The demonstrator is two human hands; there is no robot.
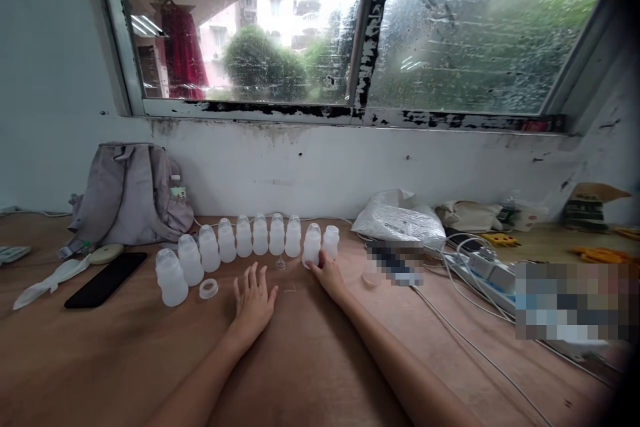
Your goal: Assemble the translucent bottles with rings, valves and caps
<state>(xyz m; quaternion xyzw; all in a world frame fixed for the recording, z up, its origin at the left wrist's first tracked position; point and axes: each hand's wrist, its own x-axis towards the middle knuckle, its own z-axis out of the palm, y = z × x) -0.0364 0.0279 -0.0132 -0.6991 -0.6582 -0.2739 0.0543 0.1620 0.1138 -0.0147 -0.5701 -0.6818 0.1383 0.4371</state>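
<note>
Frosted white baby bottles stand upright in a curved row on the wooden table; several, like the near left bottle (171,280), wear clear domed caps. My right hand (331,275) closes round the lower part of a capped baby bottle (313,240) near the row's right end. Just beyond its fingers is a bottle without a dome (331,240). My left hand (255,300) lies on the table with fingers spread, holding nothing. A clear bottle teat (281,263) sits between my hands. Left of my left hand rests a white collar ring (209,289).
A grey backpack (127,197), a black phone (106,280) and a white cloth strip (53,282) lie left. On the right are a translucent domed cap (371,277), a silvery bag (399,217), white cables (457,337) and a power strip (483,268). A wall with a window (357,111) rises behind.
</note>
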